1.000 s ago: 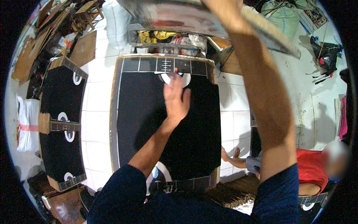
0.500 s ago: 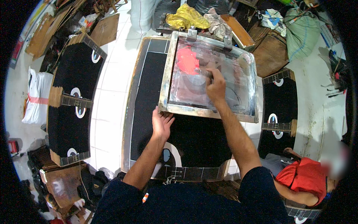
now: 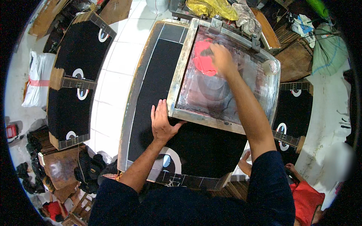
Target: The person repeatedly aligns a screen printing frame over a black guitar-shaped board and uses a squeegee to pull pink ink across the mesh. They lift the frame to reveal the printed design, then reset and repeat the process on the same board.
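Observation:
A screen-printing frame (image 3: pixel 180 55), with translucent stained mesh and bright pink ink (image 3: pixel 205 66), lies over the upper right of a board (image 3: pixel 206 150) covered in black material printed with a white eye shape (image 3: pixel 174 160). My right hand (image 3: pixel 222 60) is closed over the pink ink on a dark tool (image 3: pixel 208 52), mostly hidden and blurred. My left hand (image 3: pixel 162 122) rests at the frame's lower-left corner, fingers straight and apart on the black surface, thumb reaching toward the frame's edge.
Similar printed black panels lie on stacks at left (image 3: pixel 69 109) and right (image 3: pixel 294 109). Yellow cloth (image 3: pixel 211 8), sacks (image 3: pixel 36 81) and cardboard (image 3: pixel 56 169) surround the white tiled floor (image 3: pixel 113 94). A co-worker in red (image 3: pixel 307 201) is at lower right, another person (image 3: pixel 52 209) at lower left.
The frame, raised a second ago, now lies on the board. My left hand has left the board's far end for the frame's corner. My right hand has moved into the pink ink.

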`<action>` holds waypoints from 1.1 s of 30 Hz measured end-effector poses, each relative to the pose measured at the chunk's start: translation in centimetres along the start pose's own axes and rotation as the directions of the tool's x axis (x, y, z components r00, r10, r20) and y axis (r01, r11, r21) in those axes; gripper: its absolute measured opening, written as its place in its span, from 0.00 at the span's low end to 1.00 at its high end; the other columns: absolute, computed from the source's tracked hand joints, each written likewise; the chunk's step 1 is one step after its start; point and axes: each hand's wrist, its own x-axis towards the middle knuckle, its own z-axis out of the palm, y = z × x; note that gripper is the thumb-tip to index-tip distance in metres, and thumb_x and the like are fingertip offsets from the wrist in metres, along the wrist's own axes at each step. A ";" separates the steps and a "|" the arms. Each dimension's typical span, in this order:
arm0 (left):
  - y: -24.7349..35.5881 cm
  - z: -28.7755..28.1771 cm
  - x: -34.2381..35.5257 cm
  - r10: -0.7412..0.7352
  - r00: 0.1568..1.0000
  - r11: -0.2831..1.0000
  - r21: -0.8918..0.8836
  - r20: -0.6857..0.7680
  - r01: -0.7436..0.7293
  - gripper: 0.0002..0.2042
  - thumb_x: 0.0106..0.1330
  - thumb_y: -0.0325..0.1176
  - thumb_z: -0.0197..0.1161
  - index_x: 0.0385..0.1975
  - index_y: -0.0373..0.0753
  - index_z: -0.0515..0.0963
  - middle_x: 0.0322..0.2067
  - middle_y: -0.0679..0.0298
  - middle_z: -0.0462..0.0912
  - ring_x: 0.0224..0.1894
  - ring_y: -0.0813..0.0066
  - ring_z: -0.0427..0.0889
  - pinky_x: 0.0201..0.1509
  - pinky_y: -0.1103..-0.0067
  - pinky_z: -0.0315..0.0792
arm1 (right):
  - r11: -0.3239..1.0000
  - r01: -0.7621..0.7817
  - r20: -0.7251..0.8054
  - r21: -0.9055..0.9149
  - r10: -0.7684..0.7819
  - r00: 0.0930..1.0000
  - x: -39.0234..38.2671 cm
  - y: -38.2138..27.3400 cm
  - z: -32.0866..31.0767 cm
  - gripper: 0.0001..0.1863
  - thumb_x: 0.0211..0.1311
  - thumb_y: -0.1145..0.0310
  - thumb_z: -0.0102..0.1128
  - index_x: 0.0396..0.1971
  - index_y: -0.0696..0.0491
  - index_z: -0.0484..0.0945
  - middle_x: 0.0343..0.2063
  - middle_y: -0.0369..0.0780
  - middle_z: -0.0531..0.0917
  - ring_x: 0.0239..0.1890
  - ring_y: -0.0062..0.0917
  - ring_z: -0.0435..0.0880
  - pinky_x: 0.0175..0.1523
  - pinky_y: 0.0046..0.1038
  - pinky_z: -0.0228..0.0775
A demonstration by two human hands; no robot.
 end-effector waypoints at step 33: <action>-0.9 1.0 0.0 0.036 0.976 0.911 -0.395 -0.213 -0.119 0.51 0.46 0.36 0.85 0.71 0.30 0.64 0.69 0.39 0.69 0.69 0.45 0.74 0.68 0.64 0.75 | 0.989 -0.110 0.170 0.099 0.093 0.981 -2.1 -1.4 -5.3 0.16 0.52 0.74 0.71 0.43 0.54 0.84 0.41 0.49 0.87 0.47 0.47 0.87 0.51 0.43 0.78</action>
